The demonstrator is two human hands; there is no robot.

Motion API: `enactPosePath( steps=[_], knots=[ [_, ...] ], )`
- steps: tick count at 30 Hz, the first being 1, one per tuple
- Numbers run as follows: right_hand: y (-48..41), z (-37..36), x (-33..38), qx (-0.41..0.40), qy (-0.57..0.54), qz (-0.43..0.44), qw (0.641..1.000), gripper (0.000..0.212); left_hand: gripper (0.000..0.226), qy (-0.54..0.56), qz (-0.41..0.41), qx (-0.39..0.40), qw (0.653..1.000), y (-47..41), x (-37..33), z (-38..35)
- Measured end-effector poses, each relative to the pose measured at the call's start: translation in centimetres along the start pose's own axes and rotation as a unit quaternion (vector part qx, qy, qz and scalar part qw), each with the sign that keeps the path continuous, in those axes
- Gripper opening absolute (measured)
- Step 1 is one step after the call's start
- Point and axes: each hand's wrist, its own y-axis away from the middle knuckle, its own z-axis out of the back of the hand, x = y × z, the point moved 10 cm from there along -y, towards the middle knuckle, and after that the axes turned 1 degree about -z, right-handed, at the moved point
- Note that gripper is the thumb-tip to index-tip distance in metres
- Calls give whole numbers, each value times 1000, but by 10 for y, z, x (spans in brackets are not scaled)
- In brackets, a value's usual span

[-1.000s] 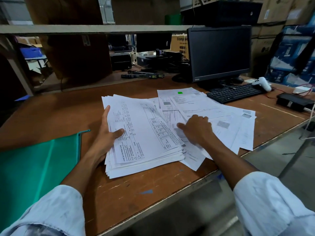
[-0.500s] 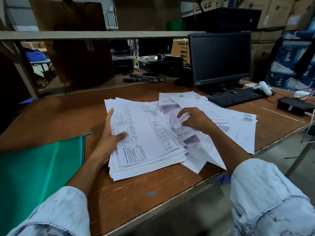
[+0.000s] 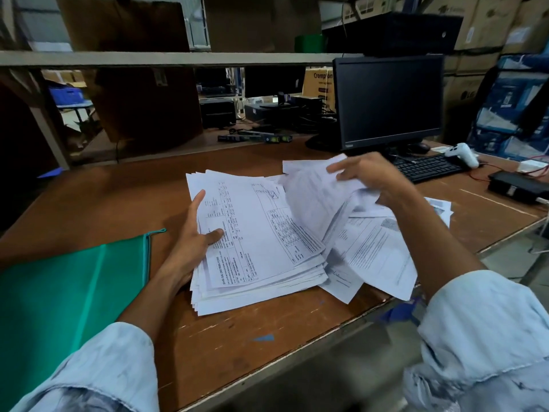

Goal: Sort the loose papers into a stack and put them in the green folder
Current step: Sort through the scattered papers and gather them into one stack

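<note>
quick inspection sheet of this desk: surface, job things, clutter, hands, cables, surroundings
surface: brown wooden desk, scuffed along the near edge, a blue mark by that edge.
job's things: paper stack roughly squared; loose sheets fanned to its right; green folder flat at left, no papers seen in it.
clutter: keyboard, white controller, black box.
grippers: left hand steadies the stack, thumb on top; right hand lifts a blurred sheet.
cables: red wire beside the keyboard.
surroundings: dark monitor, shelf overhead, cardboard boxes behind.
</note>
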Motion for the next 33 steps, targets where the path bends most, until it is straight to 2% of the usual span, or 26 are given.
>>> enactPosePath(
  steps=[3, 5, 7, 8, 9, 10, 11, 12, 13, 14, 15, 17, 19, 25, 30, 33],
  knots=[
    [4, 19, 13, 25, -206, -13, 978, 30, 76, -3, 11, 5, 1000, -1, 3, 1],
    [8, 22, 24, 59, -364, 3, 930, 29, 66, 1, 23, -5, 1000, -3, 6, 3],
    [9, 22, 33, 86, -496, 41, 863, 24, 60, 14, 28, -13, 999, -4, 9, 6],
    [8, 19, 33, 96, -539, 57, 835, 21, 60, 12, 26, -9, 1000, -4, 8, 5],
    [7, 14, 32, 106, -553, 71, 823, 21, 60, 3, 24, -4, 1000, -3, 8, 4],
    [5, 7, 27, 104, -514, 79, 848, 23, 59, -2, 20, -2, 1000, -4, 7, 4],
    [2, -2, 18, 92, -410, 82, 904, 26, 59, -3, 13, -3, 1000, -4, 6, 4],
    [-1, -11, 8, 71, -241, 80, 965, 30, 58, -3, 4, -6, 1000, -5, 5, 5],
    [-2, -23, -3, 49, -77, 73, 993, 34, 58, -7, -8, -8, 1000, -5, 3, 5],
    [-4, -35, -14, 48, 13, 57, 997, 36, 58, -16, -20, -10, 1000, -5, 2, 4],
    [-5, -47, -26, 52, 41, 34, 997, 36, 58, -31, -29, -11, 999, -5, -1, 3],
    [-4, -65, -40, 64, 36, 0, 997, 34, 54, -35, -32, -23, 999, -3, -3, 4],
    [-2, -77, -41, 70, 77, -6, 995, 33, 50, -31, -24, -31, 999, -3, -3, 5],
    [4, -96, -48, 66, 98, 4, 993, 23, 45, -99, -41, -28, 994, 3, -12, 0],
    [10, -115, -48, 91, 103, 10, 990, 22, 63, -34, -14, -4, 999, -1, -2, 1],
    [11, -124, -45, 112, 85, 21, 990, 23, 68, -31, -30, 10, 999, -4, 1, 3]
  ],
)
